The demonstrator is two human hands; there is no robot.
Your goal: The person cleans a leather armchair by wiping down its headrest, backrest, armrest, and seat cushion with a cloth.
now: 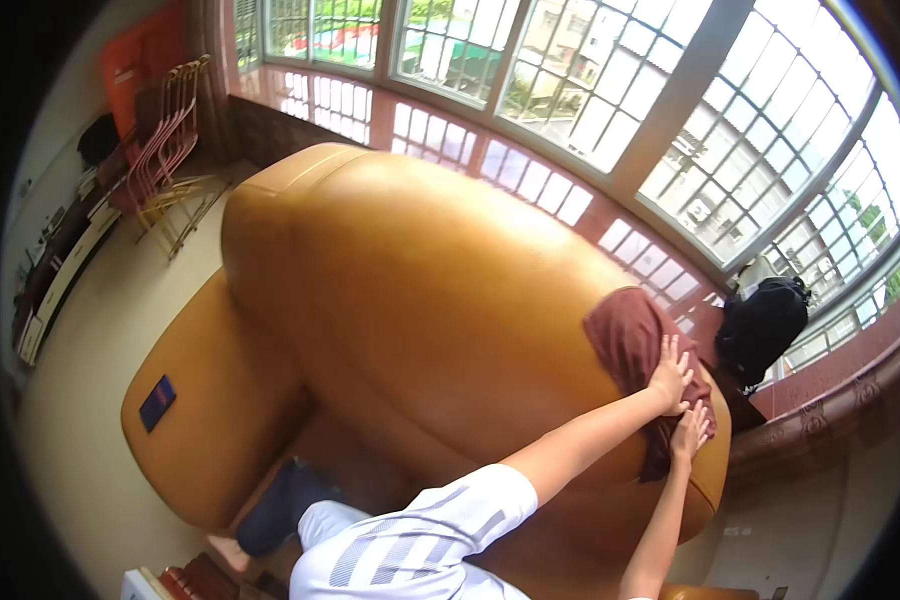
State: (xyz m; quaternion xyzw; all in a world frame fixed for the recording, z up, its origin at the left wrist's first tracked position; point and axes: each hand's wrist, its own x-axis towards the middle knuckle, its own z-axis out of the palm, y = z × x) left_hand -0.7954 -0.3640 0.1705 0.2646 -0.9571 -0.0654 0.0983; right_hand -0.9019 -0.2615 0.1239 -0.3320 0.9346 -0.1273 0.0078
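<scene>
While the left hand (673, 377) lies spread on the maroon cloth (625, 338), grip wide, the right hand (689, 434) touches the cloth alongside, grip also wide; the cloth drapes over the tan sofa (440, 280).

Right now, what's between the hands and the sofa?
The maroon cloth. Head view shows it lying on the sofa, with the left hand and right hand on top, fingers spread.

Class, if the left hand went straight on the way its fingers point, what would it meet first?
The left hand would probably first meet more of the reddish-brown cloth; beyond that, depth is unclear.
</scene>
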